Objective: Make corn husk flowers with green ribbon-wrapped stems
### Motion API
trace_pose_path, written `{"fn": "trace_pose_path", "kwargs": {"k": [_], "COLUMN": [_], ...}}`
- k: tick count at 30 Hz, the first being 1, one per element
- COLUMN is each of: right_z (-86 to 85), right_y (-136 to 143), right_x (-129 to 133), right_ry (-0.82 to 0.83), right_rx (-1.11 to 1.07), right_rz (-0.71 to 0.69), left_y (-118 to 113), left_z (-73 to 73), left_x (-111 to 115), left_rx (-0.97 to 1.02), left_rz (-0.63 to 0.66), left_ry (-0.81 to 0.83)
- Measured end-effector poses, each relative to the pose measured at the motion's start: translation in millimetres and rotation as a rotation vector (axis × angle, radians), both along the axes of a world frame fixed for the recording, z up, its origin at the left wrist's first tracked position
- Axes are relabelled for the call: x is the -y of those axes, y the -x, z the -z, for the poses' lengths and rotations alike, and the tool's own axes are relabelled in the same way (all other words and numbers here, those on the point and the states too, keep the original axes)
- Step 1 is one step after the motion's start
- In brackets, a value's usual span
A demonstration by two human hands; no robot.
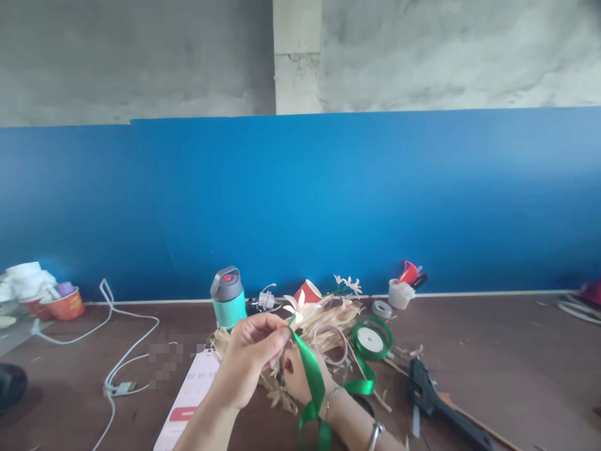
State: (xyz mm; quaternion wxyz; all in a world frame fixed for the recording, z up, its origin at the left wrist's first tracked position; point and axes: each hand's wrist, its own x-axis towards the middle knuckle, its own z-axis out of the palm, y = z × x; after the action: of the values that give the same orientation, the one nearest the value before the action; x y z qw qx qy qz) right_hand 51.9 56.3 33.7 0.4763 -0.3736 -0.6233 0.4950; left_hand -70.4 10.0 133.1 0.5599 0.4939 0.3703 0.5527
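Note:
My left hand [256,354] pinches the stem just under a white flower [300,305], where the end of a green ribbon [310,366] meets it. Just below and to the right is my right hand [300,374], its fingers curled at the lower stem, partly behind the ribbon; what they grip is hidden. From the flower the ribbon hangs down across my right wrist and loops on the table. A green ribbon spool [370,339] lies to the right. Dried husks [328,322] are spread behind my hands.
Behind stand a turquoise bottle [229,307], a red cup [308,291] and a white cup with pens [400,294]. At right lies a black glue gun [436,401]. A phone [188,401] is at left, near white cables [113,376]. Farther left are red bowls [66,305].

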Motion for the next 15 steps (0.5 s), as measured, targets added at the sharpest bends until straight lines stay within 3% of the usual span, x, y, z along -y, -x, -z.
{"fn": "trace_pose_path", "kwargs": {"k": [3,6,11,15], "right_z": [-10.4,-33.9,-74.7,-81.2], "right_y": [-9,-25,-40,-36], "right_x": [-3,-4,12,26], "right_ry": [-0.018,-0.02,-0.007,-0.085], "right_rx": [0.027,-0.007,-0.323,-0.357], "right_rz": [0.099,0.154,0.249,0.227], "left_y": [0,-2,-13,-23], "left_z": [-0.6,0.9,8.6,13.0], "left_x": [-1,-2,-1,2], "left_rx": [0.115,0.21,0.261,0.3], "left_rz": [0.0,-0.012,-0.008,-0.059], "left_ry": [-0.008,0.004,0.076,0.08]}}
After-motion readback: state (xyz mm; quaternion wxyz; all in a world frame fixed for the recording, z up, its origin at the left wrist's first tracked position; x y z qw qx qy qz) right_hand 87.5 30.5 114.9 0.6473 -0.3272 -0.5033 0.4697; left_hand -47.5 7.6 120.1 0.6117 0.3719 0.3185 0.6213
